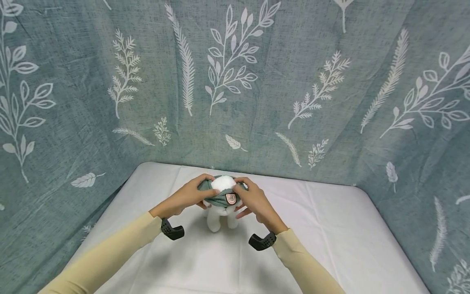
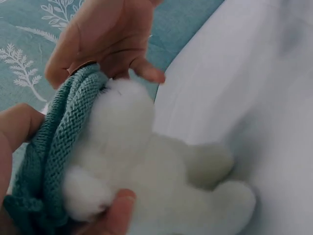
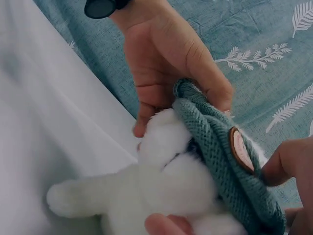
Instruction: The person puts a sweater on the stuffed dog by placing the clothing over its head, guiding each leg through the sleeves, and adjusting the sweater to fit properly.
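Observation:
A white plush toy stands on the white-covered table, its legs pointing toward me. A teal knitted band with a small pink badge goes around its head, and white fur shows through the top. My left hand grips the band at the left side, thumb on top. At the right side, my right hand pinches the band's edge between thumb and fingers. In the right wrist view, the rolled knit sits low over the toy's face, hiding its upper part.
White cloth covers the table. A grey-green curtain with white leaf prints hangs behind it and along both sides. Black wrist devices sit at my sleeve cuffs.

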`<action>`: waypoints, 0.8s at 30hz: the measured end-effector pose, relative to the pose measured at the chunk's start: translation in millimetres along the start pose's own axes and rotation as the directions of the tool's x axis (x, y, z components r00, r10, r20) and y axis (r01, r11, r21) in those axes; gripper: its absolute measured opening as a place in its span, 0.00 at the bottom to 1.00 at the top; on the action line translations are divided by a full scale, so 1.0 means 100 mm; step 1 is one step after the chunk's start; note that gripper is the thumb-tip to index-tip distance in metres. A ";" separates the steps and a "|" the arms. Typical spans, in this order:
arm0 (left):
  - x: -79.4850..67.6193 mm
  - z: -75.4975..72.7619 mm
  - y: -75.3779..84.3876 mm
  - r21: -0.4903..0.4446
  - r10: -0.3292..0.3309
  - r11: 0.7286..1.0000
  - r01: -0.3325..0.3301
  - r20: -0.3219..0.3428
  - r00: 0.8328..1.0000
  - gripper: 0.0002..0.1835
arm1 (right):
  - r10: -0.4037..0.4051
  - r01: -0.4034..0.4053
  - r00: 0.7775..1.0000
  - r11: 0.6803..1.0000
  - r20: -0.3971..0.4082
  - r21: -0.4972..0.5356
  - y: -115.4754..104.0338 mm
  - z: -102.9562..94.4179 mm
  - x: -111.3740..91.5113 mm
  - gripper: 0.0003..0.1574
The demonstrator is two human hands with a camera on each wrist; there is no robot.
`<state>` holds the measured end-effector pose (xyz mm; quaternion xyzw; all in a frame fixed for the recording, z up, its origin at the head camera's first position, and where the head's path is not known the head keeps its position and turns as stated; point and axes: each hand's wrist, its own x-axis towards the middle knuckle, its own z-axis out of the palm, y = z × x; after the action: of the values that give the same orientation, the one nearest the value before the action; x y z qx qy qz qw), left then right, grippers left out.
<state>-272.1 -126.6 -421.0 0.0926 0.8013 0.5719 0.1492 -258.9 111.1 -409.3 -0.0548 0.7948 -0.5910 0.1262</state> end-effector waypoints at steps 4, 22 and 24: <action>0.01 0.02 -0.02 -0.030 0.016 0.999 -0.016 -0.026 1.000 0.29 | 0.000 0.000 1.000 1.000 -0.011 0.021 0.01 0.01 0.00 0.29; -0.02 0.10 -0.17 -0.226 0.062 0.970 -0.088 -0.120 0.991 0.13 | -0.033 0.035 0.998 0.999 -0.058 0.039 0.12 -0.03 0.04 0.19; -0.02 0.11 -0.18 -0.210 0.077 0.972 -0.101 -0.122 0.990 0.12 | -0.029 0.031 0.997 0.999 -0.071 0.032 0.12 -0.04 0.04 0.19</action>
<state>-266.3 -123.5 -441.1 0.0792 0.7368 0.6658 0.0868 -262.8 117.4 -420.0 -0.0437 0.7881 -0.6074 0.0899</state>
